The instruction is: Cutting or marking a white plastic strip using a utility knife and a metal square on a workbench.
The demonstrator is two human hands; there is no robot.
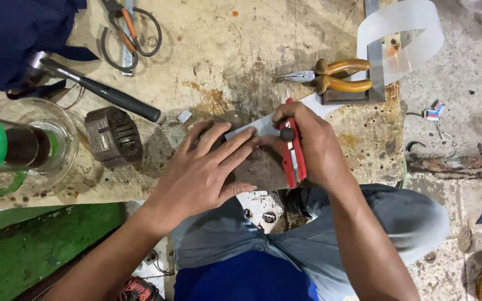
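My right hand [313, 142] grips a red utility knife [292, 153], its blade end pointing away from me onto a white plastic strip [255, 127]. My left hand [207, 167] lies flat with fingers spread, pressing that strip down on a dark metal piece [263, 170] at the near edge of the worn wooden board [224, 50]. The strip runs right and curls up into a translucent loop [403, 28].
Yellow-handled pliers [336, 75] lie by a metal square [375, 67] at the right. A hammer [96, 89], scissors [129, 33], a slotted metal core [114, 136] and a glass jar with a green-capped bottle [23, 147] stand left. Concrete floor lies right.
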